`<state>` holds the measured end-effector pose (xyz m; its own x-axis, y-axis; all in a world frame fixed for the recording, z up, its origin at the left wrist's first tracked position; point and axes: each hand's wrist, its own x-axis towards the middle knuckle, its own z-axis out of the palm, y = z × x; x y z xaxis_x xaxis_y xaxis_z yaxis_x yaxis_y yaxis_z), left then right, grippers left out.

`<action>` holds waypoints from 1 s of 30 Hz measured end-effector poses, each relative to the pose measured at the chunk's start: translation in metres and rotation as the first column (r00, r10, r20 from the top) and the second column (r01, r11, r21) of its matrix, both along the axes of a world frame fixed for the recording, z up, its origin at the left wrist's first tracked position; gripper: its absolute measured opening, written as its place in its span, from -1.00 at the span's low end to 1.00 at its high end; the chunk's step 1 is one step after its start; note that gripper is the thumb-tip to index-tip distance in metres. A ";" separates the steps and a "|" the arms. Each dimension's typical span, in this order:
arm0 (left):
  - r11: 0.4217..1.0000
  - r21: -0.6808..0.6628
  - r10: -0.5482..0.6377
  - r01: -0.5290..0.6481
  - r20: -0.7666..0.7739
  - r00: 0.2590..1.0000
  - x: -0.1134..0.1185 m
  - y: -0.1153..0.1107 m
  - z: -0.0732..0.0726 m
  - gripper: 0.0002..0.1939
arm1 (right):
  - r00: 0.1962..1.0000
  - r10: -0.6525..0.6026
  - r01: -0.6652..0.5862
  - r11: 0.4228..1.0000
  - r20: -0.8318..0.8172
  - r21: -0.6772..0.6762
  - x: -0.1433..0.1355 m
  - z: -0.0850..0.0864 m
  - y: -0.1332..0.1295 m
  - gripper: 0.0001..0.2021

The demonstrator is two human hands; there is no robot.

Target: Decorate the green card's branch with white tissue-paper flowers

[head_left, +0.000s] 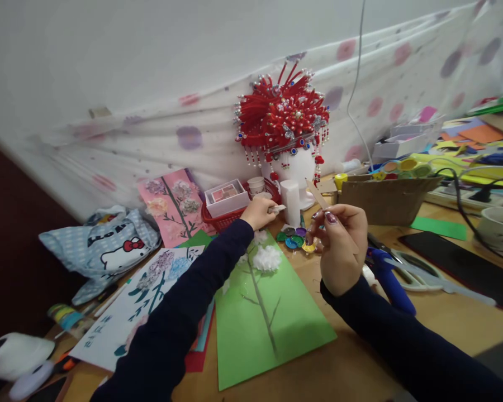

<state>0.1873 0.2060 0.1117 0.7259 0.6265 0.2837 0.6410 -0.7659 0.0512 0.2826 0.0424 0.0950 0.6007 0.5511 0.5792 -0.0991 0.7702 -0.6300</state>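
My left hand (257,213) is closed on a small whitish piece (276,209), just above the top of a green sheet (285,312). That sheet bears a painted branch and a fluffy white flower (267,258). My right hand (341,243) is raised to the right of the sheet, pinching a thin light wooden stick (316,194) that points up and left. Between the hands lies a palette of round paint wells (295,238), partly behind my right fingers. A white candle-like cylinder (291,202) stands behind the palette.
A red basket (222,220) with a white box (227,196) sits behind my left hand. A red beaded headdress (287,114) stands at the back. Scissors (419,271), a blue glue gun (388,282), a dark phone (465,268) and a cardboard box (383,198) are right. Flower pictures (104,340) lie left.
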 end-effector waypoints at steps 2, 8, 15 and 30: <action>0.999 -0.004 -0.047 0.048 0.108 0.993 -0.022 -0.011 0.013 -0.72 | 1.000 -0.009 0.010 0.999 -0.019 0.036 -0.001 -0.003 0.002 -0.94; 0.996 0.048 0.057 -0.072 0.261 0.964 -0.139 -0.062 0.026 -0.70 | 0.994 0.087 -0.087 0.996 0.072 0.007 -0.011 -0.017 0.009 -0.92; 0.931 0.041 0.341 -0.364 0.265 0.902 -0.248 -0.128 -0.037 -0.74 | 0.945 0.225 -0.205 0.973 0.239 -0.107 -0.035 -0.031 0.010 -0.88; 0.724 0.224 0.690 -0.653 -0.212 0.692 -0.204 -0.168 -0.077 -0.75 | 0.738 0.372 -0.270 0.928 0.564 -0.258 -0.048 -0.058 -0.001 -0.82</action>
<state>-0.0171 0.0383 0.0344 0.1807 0.9495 0.2567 0.9594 -0.1127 -0.2586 0.2348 0.0417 0.0365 -0.0641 0.7565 0.6508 0.1091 0.6535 -0.7490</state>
